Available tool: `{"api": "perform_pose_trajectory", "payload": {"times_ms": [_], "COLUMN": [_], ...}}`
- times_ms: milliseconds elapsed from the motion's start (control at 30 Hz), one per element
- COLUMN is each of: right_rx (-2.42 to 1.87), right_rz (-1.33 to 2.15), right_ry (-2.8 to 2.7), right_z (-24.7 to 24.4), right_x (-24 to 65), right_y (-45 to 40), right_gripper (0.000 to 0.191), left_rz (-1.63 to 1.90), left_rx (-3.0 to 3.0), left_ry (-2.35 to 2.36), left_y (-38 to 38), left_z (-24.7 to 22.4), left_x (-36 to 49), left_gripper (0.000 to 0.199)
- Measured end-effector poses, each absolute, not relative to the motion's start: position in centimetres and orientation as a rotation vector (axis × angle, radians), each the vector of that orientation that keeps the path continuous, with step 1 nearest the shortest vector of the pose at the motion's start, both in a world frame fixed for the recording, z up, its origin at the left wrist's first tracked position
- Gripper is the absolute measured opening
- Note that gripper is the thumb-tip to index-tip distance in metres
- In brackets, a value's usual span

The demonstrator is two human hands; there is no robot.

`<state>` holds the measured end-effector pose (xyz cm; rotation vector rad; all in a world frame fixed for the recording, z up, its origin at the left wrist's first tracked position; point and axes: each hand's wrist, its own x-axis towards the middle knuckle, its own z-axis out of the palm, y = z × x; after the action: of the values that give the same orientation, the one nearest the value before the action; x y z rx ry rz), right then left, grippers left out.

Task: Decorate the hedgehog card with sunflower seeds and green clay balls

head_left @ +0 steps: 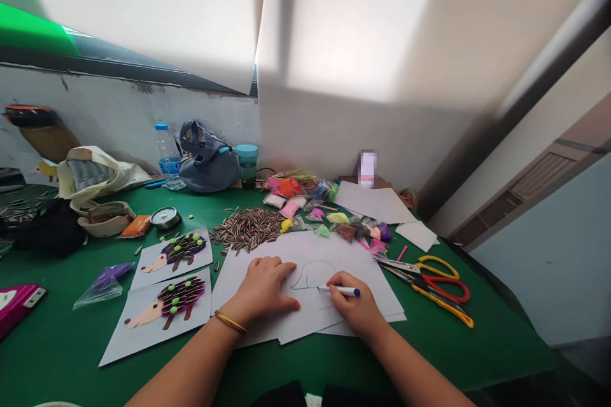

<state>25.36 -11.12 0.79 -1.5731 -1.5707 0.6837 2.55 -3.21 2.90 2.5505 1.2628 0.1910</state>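
My right hand [357, 306] grips a blue-capped marker pen [342, 290], its tip at a line on a white sheet of paper [305, 321]. A thin blue outline drawing [312, 275], a rounded hump with a pointed left end, shows on that sheet. Flat on the paper's left side lies my left hand [265, 289], thumb and fingers apart, with a gold bangle on the wrist. Two hedgehog pictures, an upper one [177, 249] and a lower one [167, 302], lie left of it, with seed spines and green dots. A heap of sunflower seeds [248, 229] sits just beyond the left hand.
Scissors with yellow and red handles [436, 280] lie at the right. Coloured clay packets [291, 187] are spread behind the paper. Along the wall stand a blue bag [207, 162], a water bottle [166, 151] and a teal cup [247, 165]. A purple packet [109, 280] lies left.
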Motion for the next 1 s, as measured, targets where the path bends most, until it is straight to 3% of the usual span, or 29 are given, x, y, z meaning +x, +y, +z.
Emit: {"api": "perform_pose_trajectory", "payload": {"times_ms": [1000], "right_rx": [-1.582], "right_rz": [0.747], "right_ry": [-1.565], "right_z": [1.03], "right_x": [25.38], "right_y": [-11.20], "right_gripper": [0.015], "left_rz": [0.142], "left_rx": [2.511], "left_ry": [1.294], "left_y": [-3.27], "left_z": [3.26], "left_x": [2.70], "left_gripper": [0.079]}}
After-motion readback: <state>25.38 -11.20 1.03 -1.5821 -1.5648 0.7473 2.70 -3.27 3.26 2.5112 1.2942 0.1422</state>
